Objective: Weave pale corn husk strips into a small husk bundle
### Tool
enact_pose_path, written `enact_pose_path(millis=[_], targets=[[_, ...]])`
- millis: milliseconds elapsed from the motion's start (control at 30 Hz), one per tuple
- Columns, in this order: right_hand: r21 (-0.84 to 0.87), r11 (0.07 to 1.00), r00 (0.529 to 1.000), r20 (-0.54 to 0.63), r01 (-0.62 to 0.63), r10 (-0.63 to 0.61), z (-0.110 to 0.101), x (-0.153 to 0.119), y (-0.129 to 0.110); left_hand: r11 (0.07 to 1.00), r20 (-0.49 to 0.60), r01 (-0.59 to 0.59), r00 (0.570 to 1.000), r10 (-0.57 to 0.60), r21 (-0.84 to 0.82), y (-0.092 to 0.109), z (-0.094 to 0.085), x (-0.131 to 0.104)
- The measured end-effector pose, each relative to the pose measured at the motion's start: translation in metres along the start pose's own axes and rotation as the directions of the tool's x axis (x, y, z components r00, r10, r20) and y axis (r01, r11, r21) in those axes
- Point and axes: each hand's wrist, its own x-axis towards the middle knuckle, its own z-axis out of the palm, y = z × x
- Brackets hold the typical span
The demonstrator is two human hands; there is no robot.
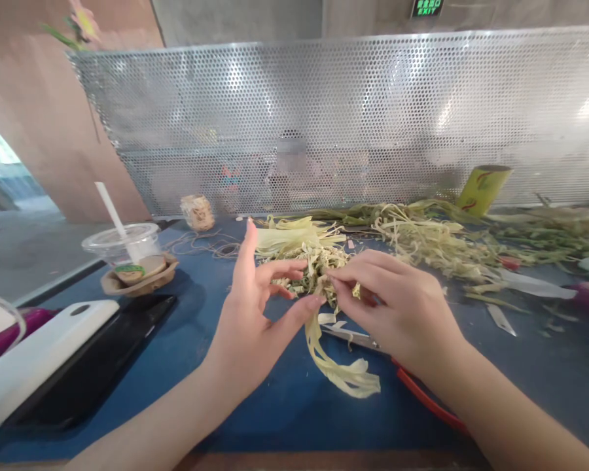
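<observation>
Over the blue table, my right hand [392, 297] pinches a pale yellow-green strip of corn husk [334, 366] between thumb and fingertips. The strip's loose end hangs down and curls toward me. My left hand [260, 304] is beside it with fingers spread, its thumb tip close to the strip; whether it touches cannot be made out. Behind the fingers lies a braided-looking bundle of husk [319, 261], partly hidden by both hands. Scissors with red handles [432, 402] lie partly under my right hand, their blades pointing left.
Husk sheets [294, 237] and a heap of shredded husk [417, 239] lie at the back. A knife blade [540, 284] and a yellow can [483, 190] are at right. At left are a plastic cup [122, 242], a white power bank [44, 360] and a black phone [98, 360]. A perforated metal screen [324, 98] stands behind.
</observation>
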Motion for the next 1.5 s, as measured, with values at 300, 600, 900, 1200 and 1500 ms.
enact_pose_path(millis=[300, 600, 900, 1200, 1500], targets=[[-0.209, 0.973, 0.982, -0.142, 0.095, -0.126, -0.01, 0.003, 0.005, 0.982, -0.021, 0.177, 0.984, -0.179, -0.073, -0.003, -0.004, 0.005], [-0.137, 0.979, 0.988, 0.058, 0.151, -0.145, -0.002, 0.004, 0.007, 0.876, -0.004, -0.359, 0.925, 0.381, 0.322, -0.009, -0.001, -0.002], [0.049, 0.992, 0.95, 0.286, 0.115, -0.124, -0.002, 0.008, 0.011, 0.833, 0.029, -0.401, 0.906, 0.423, 0.381, -0.016, -0.001, -0.001], [0.04, 0.995, 0.974, 0.205, 0.09, -0.097, -0.001, 0.009, 0.017, 0.773, 0.214, -0.437, 0.899, 0.381, 0.46, -0.018, -0.006, 0.007], [-0.001, 1.0, 0.968, 0.248, 0.028, -0.027, 0.0, 0.012, 0.027, 0.791, 0.173, -0.375, 0.927, 0.333, 0.484, -0.023, -0.015, 0.012]])
